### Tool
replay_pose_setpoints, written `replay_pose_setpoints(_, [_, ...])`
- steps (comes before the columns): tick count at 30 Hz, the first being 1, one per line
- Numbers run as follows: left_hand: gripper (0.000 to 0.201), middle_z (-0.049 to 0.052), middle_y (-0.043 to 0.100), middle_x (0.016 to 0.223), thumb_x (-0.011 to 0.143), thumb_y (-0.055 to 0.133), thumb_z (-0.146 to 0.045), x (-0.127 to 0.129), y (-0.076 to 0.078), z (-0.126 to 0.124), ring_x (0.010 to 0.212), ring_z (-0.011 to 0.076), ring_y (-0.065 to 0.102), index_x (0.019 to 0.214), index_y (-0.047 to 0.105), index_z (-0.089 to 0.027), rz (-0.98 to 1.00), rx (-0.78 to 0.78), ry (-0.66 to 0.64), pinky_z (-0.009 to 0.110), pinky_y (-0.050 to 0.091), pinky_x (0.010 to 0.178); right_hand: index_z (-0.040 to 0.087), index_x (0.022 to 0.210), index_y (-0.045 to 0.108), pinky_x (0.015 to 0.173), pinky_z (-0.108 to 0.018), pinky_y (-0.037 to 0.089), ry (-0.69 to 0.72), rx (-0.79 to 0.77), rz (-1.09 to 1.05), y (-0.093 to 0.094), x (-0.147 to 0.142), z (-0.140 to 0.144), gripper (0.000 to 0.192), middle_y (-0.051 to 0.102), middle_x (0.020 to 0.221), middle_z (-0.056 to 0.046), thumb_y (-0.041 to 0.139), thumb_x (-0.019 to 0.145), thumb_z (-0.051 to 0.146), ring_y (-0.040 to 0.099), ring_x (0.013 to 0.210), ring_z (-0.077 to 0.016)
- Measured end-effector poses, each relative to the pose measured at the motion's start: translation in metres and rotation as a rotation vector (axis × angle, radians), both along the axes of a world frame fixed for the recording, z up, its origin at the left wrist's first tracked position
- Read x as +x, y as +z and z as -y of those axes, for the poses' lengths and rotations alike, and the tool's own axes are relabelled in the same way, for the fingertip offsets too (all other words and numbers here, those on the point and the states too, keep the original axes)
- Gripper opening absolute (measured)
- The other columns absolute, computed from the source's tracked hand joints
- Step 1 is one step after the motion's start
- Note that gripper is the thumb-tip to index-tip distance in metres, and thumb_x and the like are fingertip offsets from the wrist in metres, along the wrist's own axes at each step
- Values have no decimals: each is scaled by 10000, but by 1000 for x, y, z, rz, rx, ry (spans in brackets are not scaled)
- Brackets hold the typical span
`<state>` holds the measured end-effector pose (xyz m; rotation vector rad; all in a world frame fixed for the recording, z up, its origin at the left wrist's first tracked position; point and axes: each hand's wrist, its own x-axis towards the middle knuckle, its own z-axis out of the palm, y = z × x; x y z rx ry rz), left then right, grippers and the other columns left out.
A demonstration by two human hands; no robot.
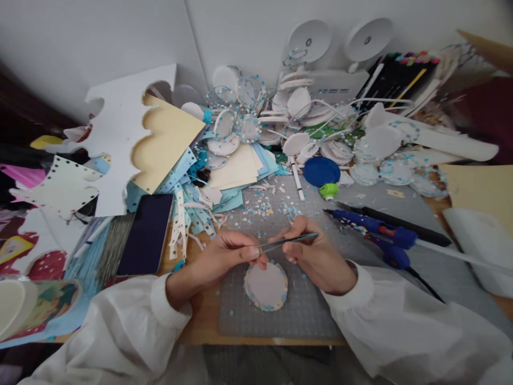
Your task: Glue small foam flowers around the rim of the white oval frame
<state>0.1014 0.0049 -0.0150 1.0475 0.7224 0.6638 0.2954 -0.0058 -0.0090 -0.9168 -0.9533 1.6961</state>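
Grey cutting mat (296, 315): oval paper disc (266, 286) beneath hands, both pinching tweezers (286, 241).

I see only one bit of print: blue lettering on the white device (334, 85) at twelve o'clock, under its two round discs. It is too small and blurred for me to read. I find no other label, number or sign.

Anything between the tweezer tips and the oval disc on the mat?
Nothing visible. The tweezers, held in the right hand, meet the left hand fingertips just above the oval disc at its upper edge.
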Motion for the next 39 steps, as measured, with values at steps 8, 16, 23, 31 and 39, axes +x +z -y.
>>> replay_pose_setpoints(8, [302,51,686,683,762,714,-463,-1,-1,-1,665,144,560,698,771,-173,46,3,-29,249,404,657,214,670,482,426,-199,340,22,-46,-102,2,1,0,371,672,646,44,823,623,350,434,422,-53])
replay_pose_setpoints(16, [330,51,676,645,738,733,-474,0,0,0,636,132,552,658,762,-155,63,-37,29,233,397,638,204,658,521,439,-216,334,-38,17,-43,5,10,-3,326,622,612,46,820,632,330,443,444,-58])
replay_pose_setpoints(23, [343,46,668,648,746,727,-475,0,1,-1,655,133,559,661,754,-144,44,-6,11,240,397,651,202,652,542,434,-218,316,-32,18,-50,3,9,-1,301,611,603,39,826,627,297,442,454,-61])
replay_pose_setpoints(31, [311,41,679,668,761,725,-442,1,2,-2,646,119,557,677,753,-143,47,18,-6,224,406,646,192,630,528,446,-219,293,-25,11,-81,6,9,-2,302,579,582,57,821,634,264,431,446,-52])
replay_pose_setpoints(39, [264,39,682,677,784,716,-403,-1,-2,-2,662,121,562,697,764,-158,46,30,-5,229,410,653,194,623,514,428,-212,273,-28,9,-110,7,13,-2,310,580,590,48,811,653,278,441,463,-57])
